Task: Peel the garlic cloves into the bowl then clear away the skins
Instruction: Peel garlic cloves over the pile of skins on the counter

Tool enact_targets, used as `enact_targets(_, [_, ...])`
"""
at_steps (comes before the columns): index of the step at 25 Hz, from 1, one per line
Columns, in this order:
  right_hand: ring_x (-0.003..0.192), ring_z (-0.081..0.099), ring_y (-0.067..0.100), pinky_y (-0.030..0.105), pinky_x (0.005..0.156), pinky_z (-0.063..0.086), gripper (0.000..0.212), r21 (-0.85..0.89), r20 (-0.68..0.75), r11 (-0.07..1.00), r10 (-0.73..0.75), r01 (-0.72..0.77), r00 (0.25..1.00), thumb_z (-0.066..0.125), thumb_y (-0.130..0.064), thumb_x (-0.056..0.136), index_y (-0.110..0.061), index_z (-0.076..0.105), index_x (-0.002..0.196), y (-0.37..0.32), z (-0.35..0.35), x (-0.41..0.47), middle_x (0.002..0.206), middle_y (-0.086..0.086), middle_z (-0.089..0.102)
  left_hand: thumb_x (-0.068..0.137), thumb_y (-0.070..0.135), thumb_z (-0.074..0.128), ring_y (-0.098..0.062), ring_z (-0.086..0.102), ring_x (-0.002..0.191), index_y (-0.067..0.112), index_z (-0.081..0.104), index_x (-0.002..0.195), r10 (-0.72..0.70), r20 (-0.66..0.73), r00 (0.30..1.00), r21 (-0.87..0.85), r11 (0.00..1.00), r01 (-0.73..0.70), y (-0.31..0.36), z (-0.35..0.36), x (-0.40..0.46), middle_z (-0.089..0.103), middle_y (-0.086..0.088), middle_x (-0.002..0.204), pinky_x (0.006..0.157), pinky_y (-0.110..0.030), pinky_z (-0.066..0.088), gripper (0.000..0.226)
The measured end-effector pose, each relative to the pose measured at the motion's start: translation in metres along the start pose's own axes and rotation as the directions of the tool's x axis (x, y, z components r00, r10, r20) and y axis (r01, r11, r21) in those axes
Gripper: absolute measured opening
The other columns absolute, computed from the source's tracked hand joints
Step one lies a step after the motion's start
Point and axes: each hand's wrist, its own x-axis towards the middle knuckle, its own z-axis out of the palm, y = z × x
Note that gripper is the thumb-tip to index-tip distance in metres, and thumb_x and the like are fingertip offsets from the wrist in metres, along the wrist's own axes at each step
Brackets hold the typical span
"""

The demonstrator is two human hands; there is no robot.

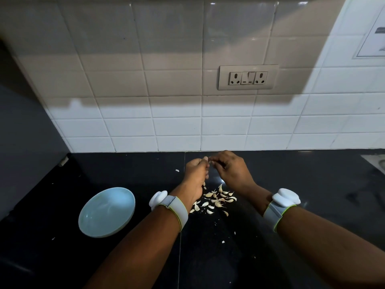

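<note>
A heap of several unpeeled garlic cloves (216, 200) lies on the black counter (125, 170), between my wrists. Above it, near the wall, my left hand (196, 174) and my right hand (230, 167) meet fingertip to fingertip. Both pinch a small garlic clove (209, 160), mostly hidden by the fingers. A pale blue bowl (106, 211) sits to the left of my left wrist, and nothing shows inside it.
A few bits of skin (177, 170) are scattered over the counter. White wall tiles with a socket plate (248, 77) stand behind. A dark panel (27, 132) borders the left side. Part of a sink rim (375, 161) shows at far right.
</note>
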Motion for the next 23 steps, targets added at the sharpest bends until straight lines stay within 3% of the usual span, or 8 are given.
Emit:
enact_targets(3, [0.083,0.065,0.001,0.013,0.081,0.050,0.016,0.156,0.024,0.960,0.230,-0.231,0.973,0.070,-0.013,0.095,-0.021,0.080,0.105,0.003,0.003,0.001,0.090,-0.018,0.069,0.104,0.024,0.056,-0.010,0.046,0.049,0.014,0.059,0.080,0.010,0.018,1.000,-0.004,1.000,-0.010,0.001,-0.001,-0.002,0.054,0.003,0.058,0.046,-0.021,0.029,0.026])
enact_targets(6, [0.072,0.069,0.009,0.028,0.073,0.057,0.010,0.526,0.104,0.716,0.483,-0.460,0.870,0.073,-0.013,0.094,-0.013,0.079,0.102,0.003,0.005,0.004,0.087,-0.002,0.078,0.102,0.020,0.060,-0.006,0.054,0.053,0.009,0.062,0.095,0.075,0.028,0.997,0.010,0.997,-0.075,0.002,-0.003,-0.003,0.065,0.002,0.066,0.048,-0.019,0.035,0.013])
enact_targets(8, [0.069,0.066,0.013,0.028,0.067,0.055,0.009,0.695,0.174,0.527,0.536,-0.488,0.826,0.072,-0.011,0.094,-0.005,0.077,0.100,0.000,0.003,0.004,0.083,0.007,0.075,0.100,0.013,0.062,-0.003,0.058,0.056,0.009,0.061,0.104,0.159,0.045,0.986,0.069,0.984,-0.161,0.001,-0.004,-0.005,0.067,0.000,0.074,0.049,-0.018,0.041,0.006])
enact_targets(10, [0.069,0.065,0.015,0.026,0.066,0.055,0.010,0.761,0.225,0.420,0.543,-0.494,0.809,0.071,-0.010,0.095,-0.002,0.075,0.100,-0.003,0.001,0.004,0.079,0.008,0.073,0.097,0.010,0.066,-0.006,0.060,0.065,0.015,0.063,0.107,0.227,0.065,0.972,0.104,0.967,-0.233,0.000,-0.003,-0.006,0.067,-0.001,0.081,0.052,-0.023,0.046,0.012])
enact_targets(16, [0.070,0.065,0.016,0.026,0.066,0.057,0.009,0.756,0.266,0.406,0.526,-0.514,0.808,0.068,-0.010,0.097,-0.003,0.073,0.097,-0.003,-0.004,0.006,0.078,0.009,0.072,0.098,0.010,0.065,-0.002,0.061,0.068,0.013,0.069,0.100,0.368,0.092,0.925,0.220,0.899,-0.379,-0.002,-0.006,-0.007,0.069,0.005,0.081,0.057,-0.026,0.050,0.005])
enact_targets(18, [0.069,0.065,0.016,0.027,0.067,0.058,0.010,0.756,0.273,0.406,0.518,-0.514,0.811,0.067,-0.010,0.098,-0.002,0.072,0.097,-0.005,-0.006,0.005,0.079,0.010,0.072,0.100,0.013,0.062,-0.003,0.063,0.073,0.015,0.069,0.099,0.527,0.156,0.836,0.405,0.738,-0.541,-0.002,-0.012,-0.007,0.069,0.007,0.083,0.062,-0.027,0.052,0.006])
enact_targets(20, [0.069,0.065,0.016,0.027,0.066,0.058,0.011,0.768,0.281,0.381,0.523,-0.515,0.805,0.067,-0.011,0.098,-0.002,0.072,0.096,-0.006,-0.006,0.005,0.079,0.008,0.071,0.102,0.018,0.057,-0.012,0.062,0.082,0.017,0.065,0.100,0.656,0.276,0.702,0.612,0.443,-0.655,-0.002,-0.018,-0.005,0.067,0.006,0.090,0.068,-0.031,0.050,0.009])
enact_targets(23, [0.067,0.064,0.016,0.026,0.064,0.057,0.016,0.780,0.298,0.335,0.544,-0.529,0.784,0.067,-0.015,0.099,0.000,0.071,0.096,-0.011,-0.004,0.006,0.079,0.008,0.069,0.101,0.015,0.051,-0.018,0.058,0.084,0.018,0.059,0.099,0.727,0.394,0.563,0.736,0.117,-0.666,0.000,-0.027,-0.005,0.063,0.005,0.091,0.064,-0.038,0.050,0.009])
